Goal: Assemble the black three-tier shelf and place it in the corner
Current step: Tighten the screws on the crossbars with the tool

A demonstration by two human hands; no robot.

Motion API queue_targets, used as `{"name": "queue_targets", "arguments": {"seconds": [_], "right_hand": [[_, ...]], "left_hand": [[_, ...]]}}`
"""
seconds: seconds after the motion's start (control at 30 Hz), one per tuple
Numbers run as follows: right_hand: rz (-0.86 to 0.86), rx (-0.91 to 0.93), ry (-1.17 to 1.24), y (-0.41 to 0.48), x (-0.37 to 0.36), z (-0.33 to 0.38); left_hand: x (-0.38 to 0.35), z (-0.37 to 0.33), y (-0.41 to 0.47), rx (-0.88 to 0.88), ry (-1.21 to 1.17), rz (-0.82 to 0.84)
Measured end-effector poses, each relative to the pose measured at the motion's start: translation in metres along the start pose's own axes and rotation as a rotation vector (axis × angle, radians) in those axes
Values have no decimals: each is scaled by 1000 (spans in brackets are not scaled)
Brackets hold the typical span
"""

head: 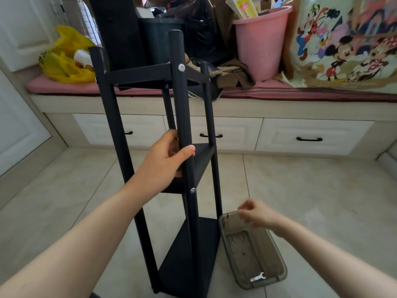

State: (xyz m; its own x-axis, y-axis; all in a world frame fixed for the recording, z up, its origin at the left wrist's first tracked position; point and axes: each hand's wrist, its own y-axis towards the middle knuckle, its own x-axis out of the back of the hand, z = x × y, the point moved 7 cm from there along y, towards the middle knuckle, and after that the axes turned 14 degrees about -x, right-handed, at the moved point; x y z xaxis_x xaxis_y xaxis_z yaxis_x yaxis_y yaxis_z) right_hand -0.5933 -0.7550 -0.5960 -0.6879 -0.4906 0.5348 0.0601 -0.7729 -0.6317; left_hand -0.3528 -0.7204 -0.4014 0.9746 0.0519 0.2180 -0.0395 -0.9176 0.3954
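gripping the upright black shelf (189, 250) was the left hand (165, 160); at five o'clock the blurred right hand (255, 214) hovered over a grey tray (245, 250), its grasp unclear.

One wide-angle camera on my head faces forward and down, close over my left hand (165, 157) and the black shelf (180, 104), bench (279, 108) beyond.

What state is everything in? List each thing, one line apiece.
Shelf: upright on the floor, three tiers fitted.
Left hand: grips the shelf's front post.
Right hand: above the tray, blurred; grip unclear.
Tray: on the floor beside the shelf, holds a wrench.
Wrench: lying flat in the tray.
Drawers: closed.
Bucket: upright on the bench, stuffed with papers.
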Motion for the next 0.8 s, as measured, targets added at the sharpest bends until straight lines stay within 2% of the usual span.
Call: {"name": "queue_targets", "arguments": {"seconds": [0.2,0.33,0.67,0.8], "right_hand": [[139,-221,-428,42,-75,-83],[193,-277,-525,52,-110,-106],[232,-284,-485,57,-118,-118],[305,-319,-272,59,-114,-122]], "left_hand": [[-4,0,0,-3,17,-10],[-4,1,0,-2,26,-17],[-12,2,-2,1,43,-21],[-15,1,-2,9,45,-12]]}}
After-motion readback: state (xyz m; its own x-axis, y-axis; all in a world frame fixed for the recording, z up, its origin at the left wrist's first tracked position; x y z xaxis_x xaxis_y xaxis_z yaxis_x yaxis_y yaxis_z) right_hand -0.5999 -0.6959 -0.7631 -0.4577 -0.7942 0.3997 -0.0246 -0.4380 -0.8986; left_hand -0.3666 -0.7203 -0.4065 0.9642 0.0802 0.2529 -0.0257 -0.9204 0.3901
